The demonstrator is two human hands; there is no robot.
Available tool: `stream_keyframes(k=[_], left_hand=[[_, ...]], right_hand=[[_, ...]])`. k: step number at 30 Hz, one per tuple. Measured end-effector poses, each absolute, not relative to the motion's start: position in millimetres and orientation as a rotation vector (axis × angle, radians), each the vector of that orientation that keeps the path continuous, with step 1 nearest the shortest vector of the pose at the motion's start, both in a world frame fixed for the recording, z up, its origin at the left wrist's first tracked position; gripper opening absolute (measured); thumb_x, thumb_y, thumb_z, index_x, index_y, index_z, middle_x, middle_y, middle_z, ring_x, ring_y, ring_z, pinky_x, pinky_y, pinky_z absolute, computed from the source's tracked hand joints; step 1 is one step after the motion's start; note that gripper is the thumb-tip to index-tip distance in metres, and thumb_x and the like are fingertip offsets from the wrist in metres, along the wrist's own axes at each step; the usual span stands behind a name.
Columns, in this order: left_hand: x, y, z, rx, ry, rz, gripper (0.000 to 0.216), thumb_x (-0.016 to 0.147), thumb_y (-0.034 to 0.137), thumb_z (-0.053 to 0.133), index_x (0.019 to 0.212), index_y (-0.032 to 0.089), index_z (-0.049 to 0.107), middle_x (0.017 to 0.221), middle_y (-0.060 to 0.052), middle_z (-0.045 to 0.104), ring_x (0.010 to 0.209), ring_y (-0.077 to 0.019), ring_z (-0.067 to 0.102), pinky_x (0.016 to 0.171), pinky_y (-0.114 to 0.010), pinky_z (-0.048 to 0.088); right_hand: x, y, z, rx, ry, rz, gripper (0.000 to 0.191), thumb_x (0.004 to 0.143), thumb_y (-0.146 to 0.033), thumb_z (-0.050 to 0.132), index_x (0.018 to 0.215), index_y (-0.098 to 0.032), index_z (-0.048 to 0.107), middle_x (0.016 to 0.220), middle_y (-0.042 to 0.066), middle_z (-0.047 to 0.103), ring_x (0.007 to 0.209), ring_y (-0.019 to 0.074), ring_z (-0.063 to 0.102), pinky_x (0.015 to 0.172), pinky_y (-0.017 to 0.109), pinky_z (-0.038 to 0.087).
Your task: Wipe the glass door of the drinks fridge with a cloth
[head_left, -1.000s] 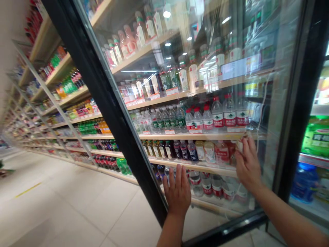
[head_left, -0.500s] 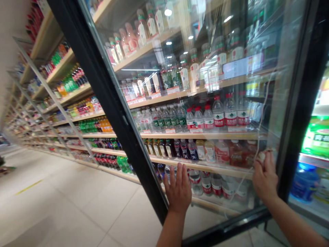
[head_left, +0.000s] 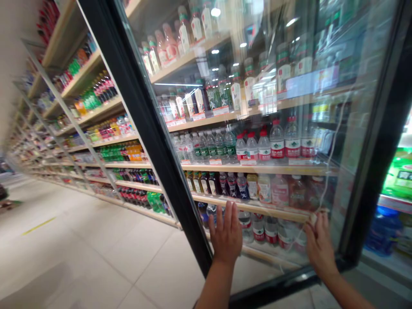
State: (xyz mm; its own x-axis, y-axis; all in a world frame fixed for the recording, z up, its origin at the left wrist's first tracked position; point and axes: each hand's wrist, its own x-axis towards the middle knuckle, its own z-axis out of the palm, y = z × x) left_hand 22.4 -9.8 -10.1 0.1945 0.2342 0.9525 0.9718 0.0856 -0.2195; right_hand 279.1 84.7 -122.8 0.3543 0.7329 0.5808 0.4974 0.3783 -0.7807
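Left hand (head_left: 226, 236) opened flat at smooth glass door (head_left: 264, 264), right hand (head_left: 321, 244) pinching small pale wad (head_left: 313, 219), straight black frame (head_left: 149, 128)

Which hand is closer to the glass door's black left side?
Left. The left hand is just right of the door's black left side; the right hand is farther right, across the glass.

A person's bare left hand (head_left: 226, 240) is raised, back toward the viewer, fingers straight and slightly fanned, with the left forearm (head_left: 216, 286) rising steeply from the near edge. Farther right, the right hand (head_left: 321, 244) has curled fingers; the right forearm (head_left: 343, 289) slants in from near right.
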Motion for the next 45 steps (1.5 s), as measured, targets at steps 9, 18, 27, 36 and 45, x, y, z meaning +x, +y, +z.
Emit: stream_keyframes(k=[9, 18, 27, 36, 45], left_hand=[[23.2, -9.5, -11.1, -1.366, -1.25, -0.87, 0.054, 0.095, 0.019, 0.047, 0.148, 0.015, 0.038, 0.144, -0.007, 0.052, 0.149, -0.0247, 0.02, 0.125, -0.047, 0.012], [23.0, -8.9, -11.0, -1.362, -1.24, -0.877, 0.051, 0.093, 0.018, 0.05, 0.144, 0.014, 0.046, 0.144, -0.008, 0.052, 0.149, -0.0249, 0.022, 0.125, -0.047, 0.014], [23.9, -7.9, -15.1, -1.366, -1.261, -0.856, 0.048, 0.092, 0.021, 0.051, 0.14, 0.016, 0.05, 0.147, -0.006, 0.049, 0.149, -0.0247, 0.02, 0.125, -0.048, 0.011], [22.9, -9.5, -16.6, -1.375, -1.244, -0.866, 0.045, 0.093, 0.023, 0.054, 0.138, 0.017, 0.054, 0.15, -0.005, 0.046, 0.149, -0.0244, 0.021, 0.125, -0.047, 0.01], [22.2, -7.8, -16.3, -1.373, -1.251, -0.863, 0.046, 0.092, 0.019, 0.05, 0.139, 0.018, 0.053, 0.153, -0.003, 0.04, 0.149, -0.0252, 0.02, 0.126, -0.047, 0.01]], right_hand=[[255.8, 84.0, -66.8, -0.969, -1.468, -0.179, 0.061, 0.098, -0.027, 0.046, 0.155, -0.027, 0.024, 0.163, 0.009, 0.025, 0.15, 0.0275, 0.027, 0.121, 0.053, 0.028], [219.6, 53.3, -94.8, -0.797, -1.768, -0.264, 0.067, 0.095, -0.014, 0.05, 0.155, -0.028, 0.026, 0.159, 0.01, 0.034, 0.148, 0.0323, 0.028, 0.115, 0.059, 0.037], [189.2, 35.9, -105.5, -0.646, -1.914, -0.393, 0.065, 0.092, -0.007, 0.047, 0.153, -0.023, 0.032, 0.15, 0.009, 0.049, 0.147, 0.0274, 0.032, 0.116, 0.05, 0.041], [169.0, 35.7, -43.0, -0.59, -1.819, -0.327, 0.066, 0.093, -0.007, 0.049, 0.153, -0.026, 0.03, 0.154, 0.01, 0.043, 0.147, 0.0293, 0.032, 0.116, 0.057, 0.037], [152.9, 35.3, 40.5, -0.51, -1.771, -0.338, 0.067, 0.093, -0.009, 0.046, 0.154, -0.029, 0.029, 0.157, 0.008, 0.039, 0.149, 0.0307, 0.026, 0.117, 0.062, 0.033]])
